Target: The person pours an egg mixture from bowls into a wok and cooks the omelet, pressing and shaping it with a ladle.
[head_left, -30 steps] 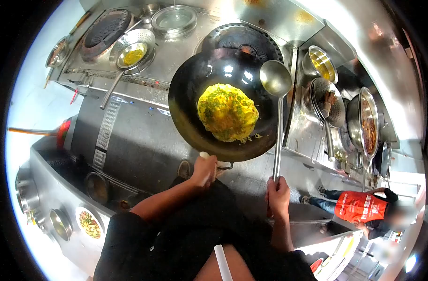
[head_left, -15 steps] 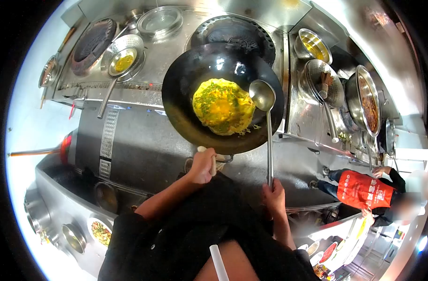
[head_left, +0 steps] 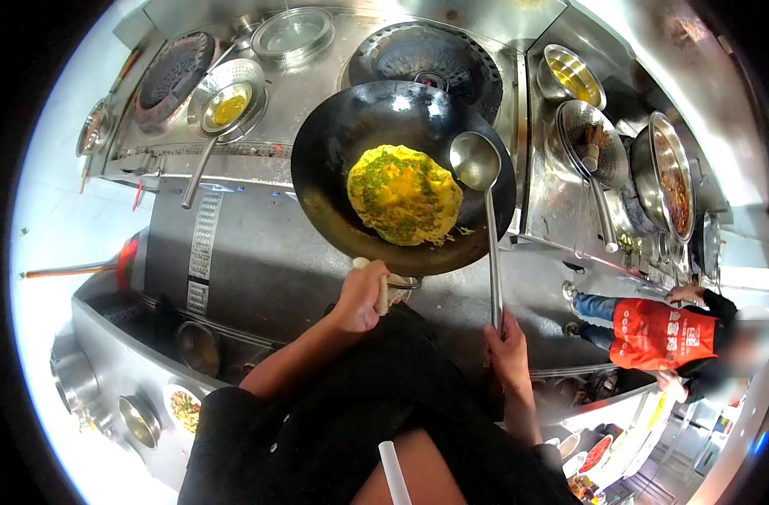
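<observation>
A large black wok (head_left: 324, 202) hangs in front of the stove, tilted toward me. My left hand (head_left: 361, 301) is closed on its near handle, with a pale folded cloth (head_left: 383, 296) at the grip. In the wok lies a round yellow omelette (head_left: 404, 198) flecked with green, browned at its lower right. My right hand (head_left: 509, 349) is wrapped round the long handle of a steel ladle (head_left: 475, 160). The ladle's bowl is inside the wok, at the omelette's right edge; I cannot tell if they touch.
Behind the wok is a black burner ring (head_left: 426, 63). A strainer (head_left: 228, 94) holding something yellow rests left on the stove (head_left: 304, 109). Bowls, one a large steel bowl (head_left: 672, 177) of dark red food, stand right. A person in a red apron (head_left: 662, 334) stands at right.
My right hand and the ladle have moved slightly right. The omelette lies a little differently in the wok, with more browning visible. The person in the apron has shifted their feet.
</observation>
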Tool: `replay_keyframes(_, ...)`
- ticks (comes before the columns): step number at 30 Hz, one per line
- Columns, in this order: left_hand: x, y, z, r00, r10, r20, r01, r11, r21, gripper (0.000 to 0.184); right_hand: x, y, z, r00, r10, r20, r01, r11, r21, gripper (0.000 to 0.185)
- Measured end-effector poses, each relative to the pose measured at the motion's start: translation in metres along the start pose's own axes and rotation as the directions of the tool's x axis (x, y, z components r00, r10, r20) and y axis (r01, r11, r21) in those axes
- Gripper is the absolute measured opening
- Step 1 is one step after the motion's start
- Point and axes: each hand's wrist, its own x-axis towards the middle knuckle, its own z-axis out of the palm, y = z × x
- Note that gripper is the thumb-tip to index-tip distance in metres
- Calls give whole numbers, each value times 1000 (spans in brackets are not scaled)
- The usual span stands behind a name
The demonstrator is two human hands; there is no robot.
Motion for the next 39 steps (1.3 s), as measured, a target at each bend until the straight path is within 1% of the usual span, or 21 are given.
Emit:
replay_keyframes(2,-3,3,-2,999,-16,45,14,999,40,20,-2,-2,-2,1000,-8,1,8,1000,-3,44)
replay_keyframes(4,-5,3,0,1000,0,5,-1,999,47,20,-3,-4,-2,1000,2,-9,-2,1000,2,48)
replay_keyframes(5,-6,4,0,1000,9,-16,-8,999,51,19,-2,-1,-2,1000,-19,-16,19,1000,-7,49)
replay_keyframes(7,-9,6,0,1000,17,-19,-17,1000,18,18,-1,5,-4,998,-60,-31,59,998,-26,52)
replay_keyframes(10,-14,12,-1,1000,0,-19,0,1000,19,16,-1,5,-9,999,-51,-14,51,999,-20,54)
replay_keyframes(13,-23,18,3,999,-5,-33,6,1000,21,15,2,12,-14,993,-118,-14,118,992,-37,53)
replay_keyframes(17,-27,23,-1,1000,-9,2,9,999,42,14,-4,3,-19,997,-71,2,71,997,-11,53)
replay_keyframes(20,-42,31,12,998,22,-63,-23,1000,-20,15,-5,0,-23,998,-67,4,67,998,0,53)
replay_keyframes(23,-43,33,12,998,31,-58,-31,1000,-4,16,-7,-2,-26,996,-89,3,89,996,-24,54)
replay_keyframes(26,-44,37,11,999,-15,-41,16,999,32,14,-8,-1,-27,995,-96,7,96,995,-6,55)
replay_keyframes(31,-41,39,9,996,-72,-57,74,997,28,13,-10,3,-28,995,-95,-6,95,995,9,56)
replay_keyframes(33,-40,40,8,993,-99,-68,102,994,42,13,-2,31,-31,984,-175,-15,173,982,-72,56)
replay_keyframes(35,-41,41,9,988,-125,-90,131,989,62,14,-1,33,-31,977,-210,-20,207,973,-105,57)
replay_keyframes(39,-41,41,8,985,-155,-74,159,986,50,17,-3,39,-32,977,-211,-42,205,971,-120,58)
